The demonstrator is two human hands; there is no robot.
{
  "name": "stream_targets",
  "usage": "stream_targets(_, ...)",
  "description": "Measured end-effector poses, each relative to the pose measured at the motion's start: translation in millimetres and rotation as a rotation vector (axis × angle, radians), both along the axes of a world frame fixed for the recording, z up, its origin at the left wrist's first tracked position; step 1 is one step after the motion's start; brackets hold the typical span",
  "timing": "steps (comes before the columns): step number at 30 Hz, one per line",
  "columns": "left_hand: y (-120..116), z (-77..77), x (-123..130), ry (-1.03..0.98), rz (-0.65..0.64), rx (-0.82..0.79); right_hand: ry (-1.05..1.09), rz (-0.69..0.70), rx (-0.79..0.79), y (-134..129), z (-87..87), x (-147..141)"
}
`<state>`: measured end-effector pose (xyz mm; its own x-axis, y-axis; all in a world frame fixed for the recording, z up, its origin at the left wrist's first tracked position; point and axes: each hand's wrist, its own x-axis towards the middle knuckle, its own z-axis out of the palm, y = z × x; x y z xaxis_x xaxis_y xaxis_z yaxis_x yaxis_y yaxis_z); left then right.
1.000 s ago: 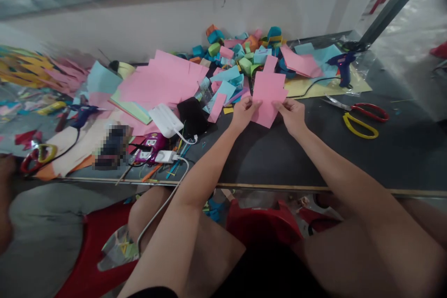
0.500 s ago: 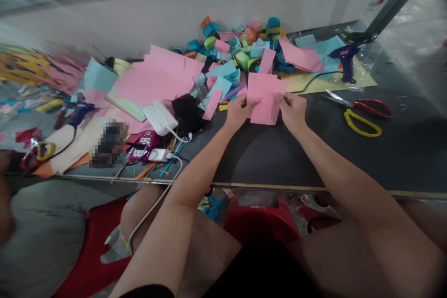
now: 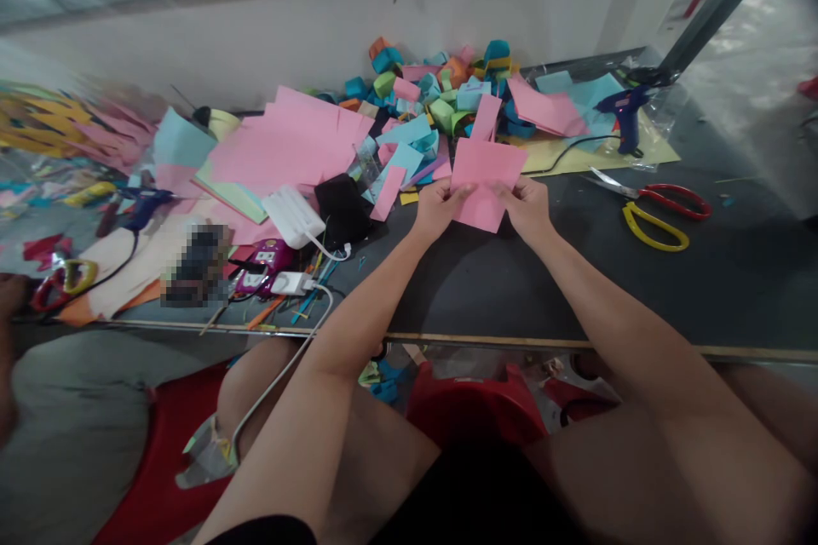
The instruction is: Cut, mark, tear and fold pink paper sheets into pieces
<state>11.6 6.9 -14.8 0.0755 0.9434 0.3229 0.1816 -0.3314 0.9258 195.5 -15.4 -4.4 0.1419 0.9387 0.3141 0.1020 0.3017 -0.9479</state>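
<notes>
Between my two hands is a piece of pink paper, tilted slightly and held above the dark tabletop. My left hand pinches its left edge, thumb on the front face. On the right edge my right hand grips the same paper, thumb also on the front. The fingers behind the sheet are hidden. Just beyond the paper lies a narrow pink strip. A pair of scissors with one red and one yellow handle rests to the right of my right hand.
Folded coloured paper pieces are heaped against the wall. A blue glue gun stands at the right back, its cord on yellow paper. Large pink sheets, a white power bank and a black pouch lie left. A co-worker sits at far left.
The pink paper has turned a little in my hands, and its edges line up more as one sheet. My thumbs have moved inward, and my right hand has shifted slightly left.
</notes>
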Motion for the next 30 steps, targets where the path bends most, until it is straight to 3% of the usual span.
stream_targets(7,3.7,3.0,-2.4,-0.01,0.053,0.113,0.192,-0.05,-0.094,18.4,-19.5,6.8)
stream_targets(11,5.7,-0.2,-3.9,0.031,0.068,0.128,0.333,0.057,-0.177,21.0,-18.2,10.5)
stream_targets(18,-1.8,-1.3,0.7,0.138,0.071,0.171,0.201,0.142,-0.163,16.7,-11.3,8.4)
stream_targets(22,-2.5,13.8,-10.1,0.405,0.237,0.084,0.216,0.067,-0.139,18.7,-15.5,10.2)
stream_targets(26,-2.4,36.8,-35.5,0.833,0.543,-0.024,0.142,0.038,-0.131,19.9,-18.6,12.1)
stream_targets(30,-1.1,47.8,-55.4,0.957,0.695,-0.137,0.101,-0.013,-0.123,23.5,-22.6,14.6)
